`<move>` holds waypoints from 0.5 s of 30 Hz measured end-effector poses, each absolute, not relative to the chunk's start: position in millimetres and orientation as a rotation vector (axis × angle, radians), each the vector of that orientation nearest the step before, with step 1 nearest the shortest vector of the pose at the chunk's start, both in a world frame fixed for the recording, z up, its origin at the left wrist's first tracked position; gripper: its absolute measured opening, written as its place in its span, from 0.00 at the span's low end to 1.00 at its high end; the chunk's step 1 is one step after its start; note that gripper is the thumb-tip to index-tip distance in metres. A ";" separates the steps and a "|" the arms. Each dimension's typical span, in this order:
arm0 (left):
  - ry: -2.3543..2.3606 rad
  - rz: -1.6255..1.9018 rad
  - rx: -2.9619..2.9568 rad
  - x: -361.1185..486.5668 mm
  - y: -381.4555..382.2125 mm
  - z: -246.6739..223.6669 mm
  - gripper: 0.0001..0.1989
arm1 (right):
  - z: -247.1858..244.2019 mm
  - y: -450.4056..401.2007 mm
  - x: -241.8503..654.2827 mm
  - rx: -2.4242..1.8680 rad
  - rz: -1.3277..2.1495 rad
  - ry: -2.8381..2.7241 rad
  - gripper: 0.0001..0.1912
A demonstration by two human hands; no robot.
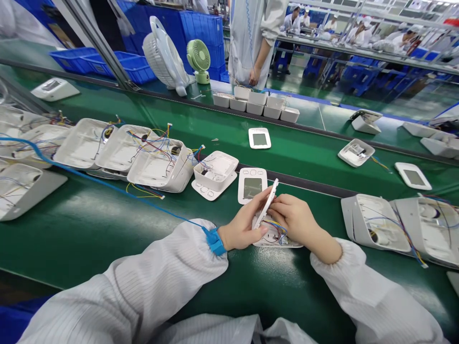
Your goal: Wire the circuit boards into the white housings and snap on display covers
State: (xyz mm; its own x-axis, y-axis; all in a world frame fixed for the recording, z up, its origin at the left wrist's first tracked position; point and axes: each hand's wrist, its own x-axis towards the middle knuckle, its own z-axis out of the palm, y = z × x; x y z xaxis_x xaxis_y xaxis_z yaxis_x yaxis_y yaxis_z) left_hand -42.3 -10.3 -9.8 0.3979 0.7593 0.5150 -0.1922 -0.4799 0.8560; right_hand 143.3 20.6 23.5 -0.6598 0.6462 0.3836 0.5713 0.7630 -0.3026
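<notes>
My left hand [245, 222], with a blue wrist strap [214, 240] at its cuff, grips a white front panel [267, 206] stood on edge. Below the panel lies an open white housing [278, 245] with coloured wires [276, 227] inside. My right hand [292, 217] is closed behind the panel, over the housing; its fingertips are partly hidden, so what they pinch does not show. Just beyond the hands rests another white panel with a grey display [253, 187]. To its left a small open housing [217, 169] sits on a further panel [208, 191].
Several wired white housings [158, 165] line the left side; more housings [375, 222] stand at right. On the green belt [304, 153] lies a panel with a display [259, 138]. Fans [198, 59] and grey-white boxes [255, 107] stand behind. A person in white [249, 43] stands across.
</notes>
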 end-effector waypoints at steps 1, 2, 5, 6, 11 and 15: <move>0.516 1.248 1.712 -41.8 -10.9 -8.1 0.40 | 23.3 20.3 143.3 -0.911 0.201 -2.481 0.14; 0.526 1.245 1.720 -41.4 -11.4 -6.9 0.40 | 23.2 19.9 143.3 -0.908 0.186 -2.478 0.15; 0.553 1.239 1.752 -40.6 -12.1 -5.4 0.39 | 23.4 19.0 143.3 -0.930 0.142 -2.482 0.15; 0.561 1.240 1.765 -40.5 -12.1 -5.3 0.39 | 23.5 18.9 143.3 -0.951 0.123 -2.491 0.15; 0.584 1.237 1.838 -39.6 -11.6 -7.1 0.39 | 22.4 18.8 142.6 -1.032 0.003 -2.579 0.14; 0.593 1.231 1.822 -39.0 -11.5 -9.5 0.40 | 25.0 17.1 139.5 -1.011 0.048 -2.595 0.14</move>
